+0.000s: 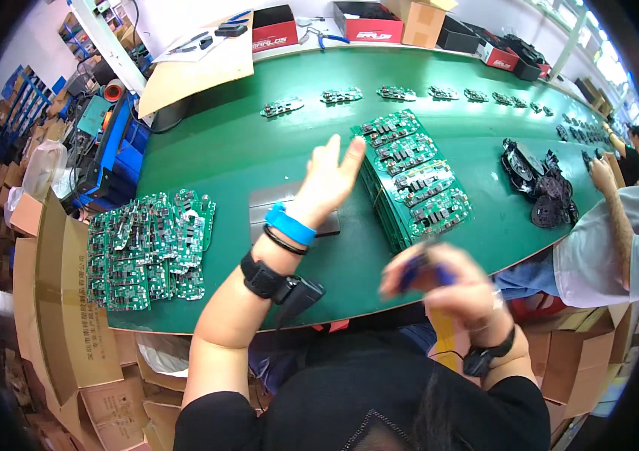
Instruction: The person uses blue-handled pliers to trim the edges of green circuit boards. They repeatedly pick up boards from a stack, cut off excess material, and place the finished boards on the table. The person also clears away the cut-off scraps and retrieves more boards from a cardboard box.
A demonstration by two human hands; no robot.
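My left hand (pixel 327 177) reaches over the green table with its fingers stretched and its thumb apart, holding nothing. The thumb is beside the near-left upper corner of a tall stack of green circuit board panels (pixel 424 161); whether it touches cannot be told. Beneath my left wrist lies a flat grey plate (pixel 267 197), partly covered by the arm. At the near side of the stack, my right hand (pixel 458 289) is curled round a blue-handled hand tool (pixel 413 272). Motion smears the tool, so its exact kind is unclear.
A pile of circuit board panels (pixel 150 248) lies at the left. Single boards (pixel 342 95) form a row along the back. Black plastic housings (pixel 537 184) rest at the right near a co-worker's arm (pixel 614 218). Pliers (pixel 323 37) and red boxes (pixel 368 26) stand beyond.
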